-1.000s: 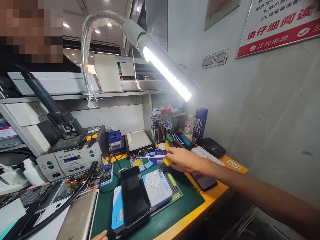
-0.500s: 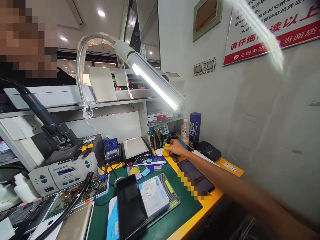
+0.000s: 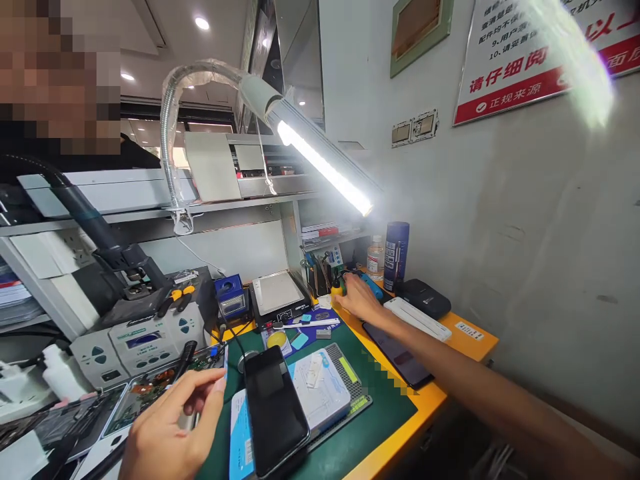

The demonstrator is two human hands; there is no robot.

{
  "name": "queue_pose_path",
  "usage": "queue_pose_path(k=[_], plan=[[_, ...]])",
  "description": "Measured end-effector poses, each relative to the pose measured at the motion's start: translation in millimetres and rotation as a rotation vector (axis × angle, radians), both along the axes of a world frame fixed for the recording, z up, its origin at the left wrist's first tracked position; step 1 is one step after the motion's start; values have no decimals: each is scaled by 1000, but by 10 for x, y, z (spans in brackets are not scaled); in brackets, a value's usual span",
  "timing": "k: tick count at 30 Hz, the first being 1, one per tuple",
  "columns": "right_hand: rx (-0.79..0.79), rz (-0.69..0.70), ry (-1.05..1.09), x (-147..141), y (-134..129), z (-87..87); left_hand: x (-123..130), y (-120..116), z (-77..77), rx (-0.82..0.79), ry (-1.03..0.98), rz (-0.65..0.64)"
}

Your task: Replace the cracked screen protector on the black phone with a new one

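Observation:
My right hand (image 3: 359, 297) reaches across the bench to its back right corner. Its fingers are bent around the side of a small yellow bottle (image 3: 337, 288) with a dark top; they partly hide it. Several tools in a holder (image 3: 316, 273) stand just behind. My left hand (image 3: 173, 423) hovers over the lower left of the bench, thumb and index fingertips together in a pinch. Anything between those fingertips is too small to make out. To its right a black phone (image 3: 277, 407) lies on a white and blue box (image 3: 320, 390).
Opened devices with bare circuit boards (image 3: 145, 387) lie left beside a soldering station (image 3: 143, 340). A lit lamp (image 3: 320, 160) hangs above. Another phone (image 3: 400, 353) lies under my right forearm. A blue can (image 3: 396, 253) stands by the wall. A person (image 3: 135, 152) is beyond the shelf.
My left hand has come into view at the lower left. My right hand stays at the back corner, its fingers shifted slightly around the yellow bottle. The view has turned a little.

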State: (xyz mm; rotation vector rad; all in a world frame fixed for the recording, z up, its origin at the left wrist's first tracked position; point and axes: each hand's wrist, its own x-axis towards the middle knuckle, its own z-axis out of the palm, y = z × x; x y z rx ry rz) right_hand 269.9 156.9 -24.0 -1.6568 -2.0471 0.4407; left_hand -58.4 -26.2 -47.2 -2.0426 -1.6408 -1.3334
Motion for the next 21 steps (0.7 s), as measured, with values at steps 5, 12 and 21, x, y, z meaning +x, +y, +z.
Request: queue_pose_path(k=[5,12,21], plan=[[-157,385,43,-133,-412,9,-7,169,-133,-42,-34,-93],[-319,717,-29,-314,-336,78,13,89,-245,-27,18,-183],[26,613,-15,-450,-645,174,41,96,-279,-122,39,-212]])
